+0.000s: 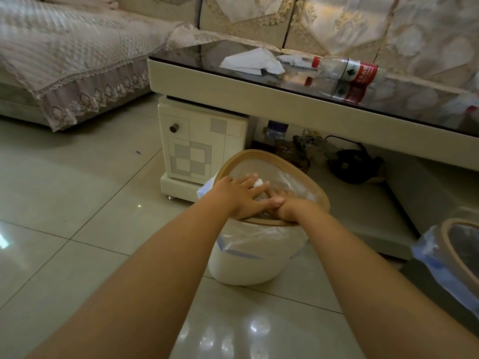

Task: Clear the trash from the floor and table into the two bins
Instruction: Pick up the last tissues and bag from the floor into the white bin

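Left hand: the left hand (239, 196) lies over the mouth of the near bin (259, 265), fingers straight and spread, palm down, pressing on what is inside.
Right hand: the right hand (293, 207) sits just beside it, lower in the opening; whether its fingers are curled round anything I cannot tell, since the left hand and the rim hide them.
In the bin: a white wad (258, 182) shows past the left fingertips, lying on the clear liner; some trash is already in.
Second bin: the other bin (458, 244) stands at the right edge, also lined; its contents are too dark to read.
Tabletop: the tabletop (259, 99) carries a tissue (252, 62), a smaller crumpled paper (294, 60) near it, and a bottle (347, 69) lying on its side further right.
Floor: the floor (77, 203) in view shows only a tiny dark speck near the cabinet.
Progress: partway by my reckoning; the floor looks mostly done.
Left to do: the tabletop's tissue, paper and bottle.
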Demonstrator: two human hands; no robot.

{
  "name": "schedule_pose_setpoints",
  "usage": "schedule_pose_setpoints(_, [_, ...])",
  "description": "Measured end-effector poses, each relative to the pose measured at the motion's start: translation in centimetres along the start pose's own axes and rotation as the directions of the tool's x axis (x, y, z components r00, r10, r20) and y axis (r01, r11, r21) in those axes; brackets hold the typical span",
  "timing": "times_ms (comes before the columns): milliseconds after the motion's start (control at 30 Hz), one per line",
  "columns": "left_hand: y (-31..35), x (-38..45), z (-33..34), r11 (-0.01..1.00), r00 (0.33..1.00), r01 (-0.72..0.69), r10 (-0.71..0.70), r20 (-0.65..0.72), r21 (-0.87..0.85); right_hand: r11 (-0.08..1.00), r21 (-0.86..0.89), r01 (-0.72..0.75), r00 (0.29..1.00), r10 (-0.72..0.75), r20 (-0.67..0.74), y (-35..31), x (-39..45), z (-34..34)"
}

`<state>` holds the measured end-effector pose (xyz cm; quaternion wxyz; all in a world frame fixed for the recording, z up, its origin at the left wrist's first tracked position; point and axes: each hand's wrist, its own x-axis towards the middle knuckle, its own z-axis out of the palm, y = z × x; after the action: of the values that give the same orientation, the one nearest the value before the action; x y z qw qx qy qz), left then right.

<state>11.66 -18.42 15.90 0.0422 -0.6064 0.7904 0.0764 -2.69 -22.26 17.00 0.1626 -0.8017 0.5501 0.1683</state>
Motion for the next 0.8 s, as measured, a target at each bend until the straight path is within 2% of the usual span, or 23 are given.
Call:
schedule_pose_setpoints(133, [0.0, -0.8, 0.5, 0.991, 0.964, -0.017, -0.019, -0.265, -0.132, 0.998, 0.031, 0.054, 0.936, -0.04, -0.35, -0.3, -0.9, 0.2])
schedule_pose_setpoints(200, [0.2, -1.5, 0.9, 0.989, 0.923, -0.027, -0.032, -0.384, -0.147, 0.996, 0.03, 0.086, 0.888, -0.063, -0.456, -0.5, -2.1, 0.6])
schedule_pose_setpoints(300, [0.8, -3.9, 1.4, 0.991, 0.877, -0.061, -0.003, -0.48, -0.118, 0.987, 0.019, 0.162, 0.816, -0.123, -0.564, -0.5, -4.6, 1.7])
schedule_pose_setpoints(433, [2.0, -8.7, 2.2, 0.978, 0.871, -0.1, -0.004, -0.492, -0.186, 0.963, 0.028, 0.268, 0.763, -0.194, -0.617, -0.6, -8.7, 3.7])
schedule_pose_setpoints(567, [3.2, -14.2, 3.4, 0.987, 0.9, -0.109, 0.048, -0.433, -0.116, 0.954, -0.067, 0.293, 0.718, -0.266, -0.644, -0.8, -13.2, 6.8])
schedule_pose_setpoints(667, [3.5, -18.4, 5.1, 0.996, 0.923, -0.046, 0.011, -0.384, -0.08, 0.934, -0.147, 0.324, 0.731, -0.346, -0.587, -1.0, -15.6, 10.1])
schedule_pose_setpoints(800, [2.9, -24.4, 8.4, 0.989, 0.939, 0.096, -0.127, -0.319, -0.109, 0.883, -0.21, 0.42, 0.76, -0.468, -0.45, -3.4, -17.2, 14.2])
